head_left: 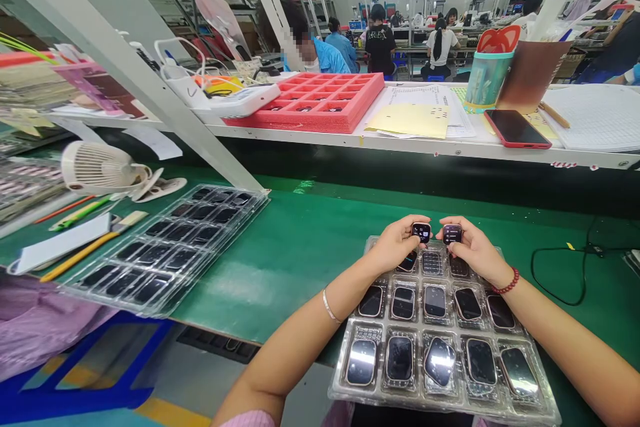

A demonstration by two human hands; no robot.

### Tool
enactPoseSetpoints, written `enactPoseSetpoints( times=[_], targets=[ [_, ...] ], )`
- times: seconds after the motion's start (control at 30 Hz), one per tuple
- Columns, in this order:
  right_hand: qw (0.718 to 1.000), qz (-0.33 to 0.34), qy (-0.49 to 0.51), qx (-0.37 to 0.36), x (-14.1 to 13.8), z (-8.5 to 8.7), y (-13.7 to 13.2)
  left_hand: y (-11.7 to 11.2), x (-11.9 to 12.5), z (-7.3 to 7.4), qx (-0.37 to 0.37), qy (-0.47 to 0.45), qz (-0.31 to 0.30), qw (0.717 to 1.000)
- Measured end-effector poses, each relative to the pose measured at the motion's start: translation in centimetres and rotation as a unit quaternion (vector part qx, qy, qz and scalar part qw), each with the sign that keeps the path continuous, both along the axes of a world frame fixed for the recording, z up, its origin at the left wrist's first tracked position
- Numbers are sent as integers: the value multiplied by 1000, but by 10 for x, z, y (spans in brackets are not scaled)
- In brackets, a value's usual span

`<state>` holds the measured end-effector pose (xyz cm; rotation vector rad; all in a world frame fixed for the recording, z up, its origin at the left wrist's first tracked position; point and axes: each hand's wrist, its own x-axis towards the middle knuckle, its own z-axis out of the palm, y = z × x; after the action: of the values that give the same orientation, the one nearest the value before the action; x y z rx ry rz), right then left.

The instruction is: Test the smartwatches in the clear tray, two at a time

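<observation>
My left hand (397,242) pinches a small smartwatch body (421,232) with a lit screen, above the far edge of a clear plastic tray (345,373). Beside it, my right hand (473,248) grips a second smartwatch body (452,234), its screen lit as well. Several more watch bodies lie face up in the tray's compartments, among them a dark one (400,357) in the near row. Just below my hands, one compartment in the far row (433,263) holds no watch. My fingers partly cover the neighbouring compartments.
Another clear tray (187,293) of dark watch screens lies to the left, near a brush (95,253) and a white fan (100,167). A shelf ahead carries a red foam tray (350,107) and a phone (517,129). A black cable (560,250) lies at right. Several people sit beyond.
</observation>
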<state>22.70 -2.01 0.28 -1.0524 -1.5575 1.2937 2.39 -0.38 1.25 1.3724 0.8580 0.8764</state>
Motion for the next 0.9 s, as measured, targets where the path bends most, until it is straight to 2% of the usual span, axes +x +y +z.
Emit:
enactPoseSetpoints(
  times=[0.37,0.53,0.73,0.9],
  targets=[
    [998,19,37,-38,-1,-1,-1,-2,0,2,0,-6,-11,1000],
    [994,40,61,-80,2,-1,0,-1,-2,5,-17,45,1,999],
    [997,29,53,-50,2,-3,0,-2,-1,4,-20,18,-3,1000],
    [995,33,65,-65,1,-2,0,-1,-2,4,-17,53,-13,998]
  ],
)
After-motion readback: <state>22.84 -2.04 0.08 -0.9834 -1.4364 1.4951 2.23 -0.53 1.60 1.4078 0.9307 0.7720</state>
